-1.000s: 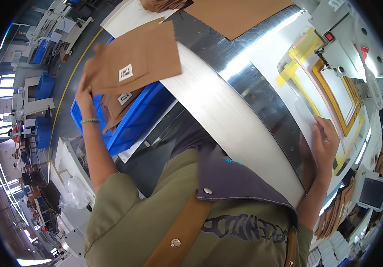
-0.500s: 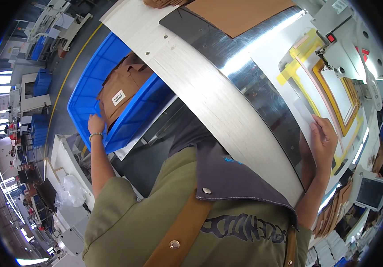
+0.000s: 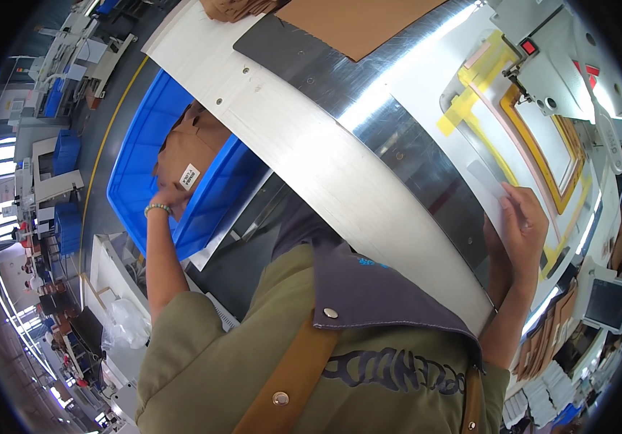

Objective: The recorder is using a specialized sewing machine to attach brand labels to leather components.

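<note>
My left hand (image 3: 171, 199), a beaded bracelet at its wrist, reaches over the near end of a blue plastic bin (image 3: 217, 181). Its fingers are blurred against the brown fabric pieces (image 3: 202, 141) piled in there, one of which bears a white label (image 3: 189, 176). Whether those fingers grip a piece cannot be told. My right hand (image 3: 524, 217) is at the edge of a clear plastic plate (image 3: 490, 173) on the machine bed, its fingers bent and closed at that edge. Yellow tape (image 3: 462, 108) and a yellow-edged rectangular frame (image 3: 560, 192) lie on the plate beyond the hand.
A sewing machine head (image 3: 556, 79) overhangs the frame at the right. A pale table edge (image 3: 311, 152) runs between bin and machine. At the far side lie a flat brown sheet (image 3: 354, 25) and a brown stack (image 3: 235, 7). A screen (image 3: 609, 304) stands at the right.
My left hand has moved further into the bin, onto the brown pieces. The right hand stays at the plate's edge. The whole view has shifted slightly.
</note>
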`<state>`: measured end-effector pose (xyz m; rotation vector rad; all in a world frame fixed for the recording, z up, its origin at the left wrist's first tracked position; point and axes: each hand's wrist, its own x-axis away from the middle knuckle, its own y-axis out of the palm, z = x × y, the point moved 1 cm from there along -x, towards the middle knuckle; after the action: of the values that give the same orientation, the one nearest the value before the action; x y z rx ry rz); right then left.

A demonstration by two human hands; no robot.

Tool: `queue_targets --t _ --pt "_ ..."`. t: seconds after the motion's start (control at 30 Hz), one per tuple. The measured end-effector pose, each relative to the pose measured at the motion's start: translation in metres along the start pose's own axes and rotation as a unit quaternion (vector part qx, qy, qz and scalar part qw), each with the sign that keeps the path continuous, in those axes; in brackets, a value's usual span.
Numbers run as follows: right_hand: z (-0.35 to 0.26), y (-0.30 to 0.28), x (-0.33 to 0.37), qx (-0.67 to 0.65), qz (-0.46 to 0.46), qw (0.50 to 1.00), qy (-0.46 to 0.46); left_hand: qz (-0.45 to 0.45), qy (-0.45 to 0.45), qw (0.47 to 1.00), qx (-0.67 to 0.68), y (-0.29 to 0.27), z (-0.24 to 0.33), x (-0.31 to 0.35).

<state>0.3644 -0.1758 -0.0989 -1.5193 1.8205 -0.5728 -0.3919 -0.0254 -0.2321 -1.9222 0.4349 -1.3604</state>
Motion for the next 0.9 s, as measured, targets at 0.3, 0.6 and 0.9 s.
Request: queue_targets --t 0.3,0.6,0.9 --pt "-0.005 0.0 0.002 0.011 0.004 1.0 0.004 0.21 0.208 0.954 -0.06 -0.027 0.09 -0.096" --pt "0.003 -0.078 0.013 -0.068 0.021 0.997 0.028 0.595 0.193 0.78 -0.022 -0.166 -0.002 -0.156" --pt "0.08 -0.154 -0.047 0.049 0.14 0.977 0.153 0.337 0.538 0.613 0.469 -0.184 0.345 0.12"
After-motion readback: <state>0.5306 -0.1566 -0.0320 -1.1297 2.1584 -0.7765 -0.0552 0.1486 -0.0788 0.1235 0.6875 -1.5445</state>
